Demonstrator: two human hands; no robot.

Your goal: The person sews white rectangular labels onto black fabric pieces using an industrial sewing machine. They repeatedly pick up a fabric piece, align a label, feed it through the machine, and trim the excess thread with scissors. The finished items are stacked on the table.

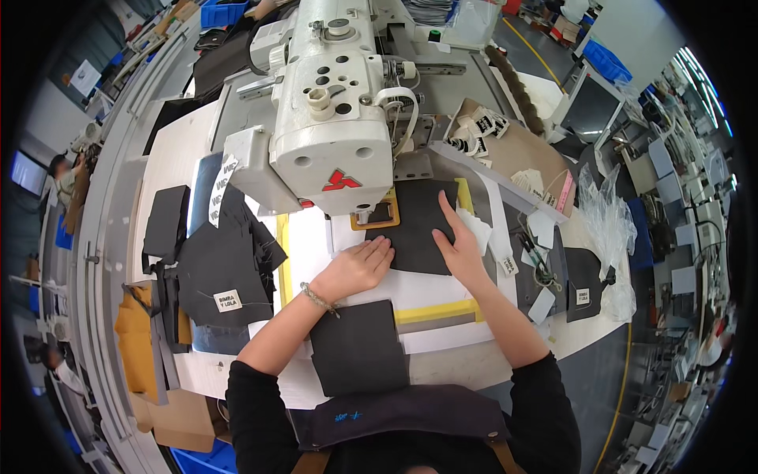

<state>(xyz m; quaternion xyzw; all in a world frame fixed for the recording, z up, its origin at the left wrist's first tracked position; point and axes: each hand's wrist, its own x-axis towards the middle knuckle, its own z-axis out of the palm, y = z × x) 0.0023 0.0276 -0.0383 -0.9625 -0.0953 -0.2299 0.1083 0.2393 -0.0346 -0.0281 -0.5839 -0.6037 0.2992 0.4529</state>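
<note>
Fingers (pixel 377 251) of the left hand (pixel 355 268) lie flat and close together, released, pressing on the lower left corner of a dark fabric piece (pixel 417 225); nothing is gripped. Across from it the right hand (pixel 459 246) is also open and unclenched, its index finger stretched toward twelve o'clock along the right edge of the same piece, palm resting on the cloth. A thin bracelet (pixel 319 299) circles the left wrist.

That dark fabric piece lies on the white work plate (pixel 316 245), just below the head of the white sewing machine (pixel 335 118), which stands at twelve o'clock from the hands. At eleven o'clock from the left hand, a tan rectangular frame (pixel 382 216) sits under the needle area, touching the upper left of the fabric. Strips of yellow tape (pixel 434 310) border the plate at five o'clock and along its left side.

At six o'clock from the left hand, near the person's body, a second dark square panel (pixel 357 347) lies flat, apart from the first. At nine o'clock a loose pile of black cut pieces (pixel 225 265) with small white labels is spread out, with tan material (pixel 136 340) beyond it at the table's left edge. At three o'clock from the right hand lie white tags (pixel 541 304), a dark pouch-shaped piece (pixel 583 284) and a crumpled clear plastic bag (pixel 606 217)
</note>
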